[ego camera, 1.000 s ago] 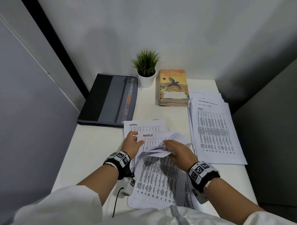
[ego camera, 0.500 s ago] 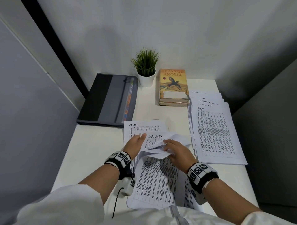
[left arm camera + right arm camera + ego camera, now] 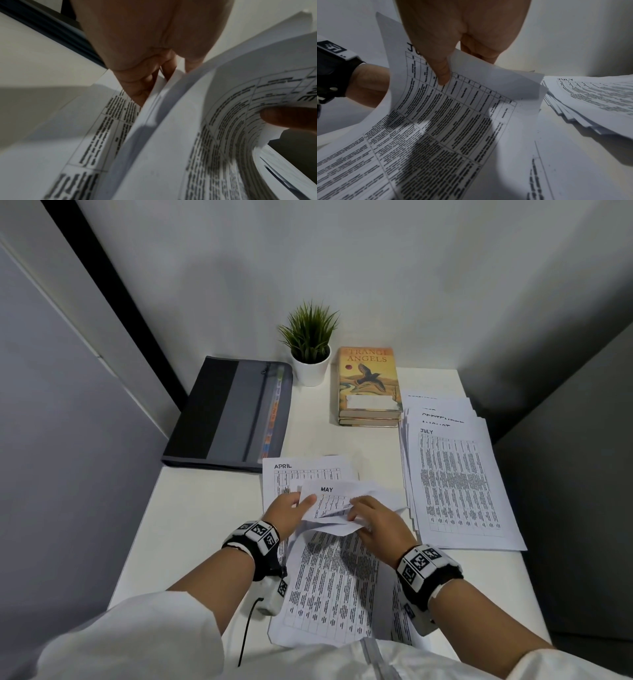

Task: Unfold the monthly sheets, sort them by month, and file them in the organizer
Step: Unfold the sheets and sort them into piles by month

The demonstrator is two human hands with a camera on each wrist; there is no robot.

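Observation:
A small stack of printed monthly sheets lies in front of me, its far ends lifted and curled. The MAY sheet [image 3: 337, 498] shows on top of the lifted ends. My left hand [image 3: 291, 510] pinches their left edge, thumb on top. My right hand [image 3: 371, 517] pinches the right side, thumb [image 3: 442, 75] pressed on a sheet [image 3: 453, 108] headed "JU". The APRIL sheet [image 3: 305, 474] lies flat beneath and beyond. A fanned pile with JULY [image 3: 459, 484] on top lies at the right. The grey organizer [image 3: 229, 412] lies shut at the back left.
A potted plant [image 3: 310, 350] and two stacked books [image 3: 370, 385] stand at the back of the white table [image 3: 205, 508]. Walls close in on the left, back and right. A cable hangs off the left wrist device near the table's front edge.
The top lifted sheet went from MARCH to JANUARY to MAY as my hands leafed through the stack. Both hands stayed in about the same place.

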